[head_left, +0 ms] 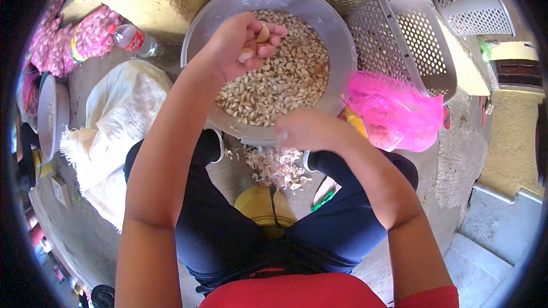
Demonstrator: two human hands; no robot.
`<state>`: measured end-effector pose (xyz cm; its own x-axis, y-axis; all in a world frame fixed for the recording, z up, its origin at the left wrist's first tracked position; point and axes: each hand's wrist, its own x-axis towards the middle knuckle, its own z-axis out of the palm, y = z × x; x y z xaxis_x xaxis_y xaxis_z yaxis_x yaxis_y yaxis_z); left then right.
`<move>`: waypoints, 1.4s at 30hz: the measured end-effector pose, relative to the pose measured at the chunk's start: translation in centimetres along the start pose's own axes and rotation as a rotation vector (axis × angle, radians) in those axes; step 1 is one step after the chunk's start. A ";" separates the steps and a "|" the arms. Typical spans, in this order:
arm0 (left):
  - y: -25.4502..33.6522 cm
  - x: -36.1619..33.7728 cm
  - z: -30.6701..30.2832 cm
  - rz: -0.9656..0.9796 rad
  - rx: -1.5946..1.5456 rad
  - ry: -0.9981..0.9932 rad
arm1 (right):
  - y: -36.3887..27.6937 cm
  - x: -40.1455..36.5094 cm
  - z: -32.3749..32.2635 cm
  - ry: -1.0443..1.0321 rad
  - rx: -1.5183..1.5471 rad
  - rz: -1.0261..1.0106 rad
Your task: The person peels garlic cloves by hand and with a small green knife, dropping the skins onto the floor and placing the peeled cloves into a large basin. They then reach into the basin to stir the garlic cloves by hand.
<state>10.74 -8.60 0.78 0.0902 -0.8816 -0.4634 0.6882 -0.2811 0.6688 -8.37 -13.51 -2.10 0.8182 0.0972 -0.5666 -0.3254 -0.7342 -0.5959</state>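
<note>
Garlic cloves (pixel 285 74) fill the bottom of a wide grey basin (pixel 341 51). Over the basin's upper left part, my left hand (pixel 240 45) is turned palm up with a few cloves (pixel 263 34) cupped in its curled fingers. My right hand (pixel 302 128) is lower down, at the basin's near rim, blurred by motion; its fingers point down and left, and what they hold, if anything, cannot be made out. Below the rim, a pile of garlic skins (pixel 278 166) lies on the ground between my feet.
A pink plastic bag (pixel 394 111) and a grey perforated basket (pixel 419 34) stand to the right. On the left are a white sack (pixel 123 108), a bottle (pixel 134 40) and net bags of garlic (pixel 94 31). A yellow container (pixel 257 205) sits between my legs.
</note>
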 end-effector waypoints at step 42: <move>-2.5 0.1 2.4 0.225 0.238 0.103 | -1.2 -1.1 -5.4 1.215 0.253 -0.068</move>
<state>7.26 -8.92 0.48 0.3007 -0.8921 -0.3371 0.4564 -0.1758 0.8723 -6.32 -16.35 2.25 0.7018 -0.6536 0.2832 -0.2366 -0.5890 -0.7727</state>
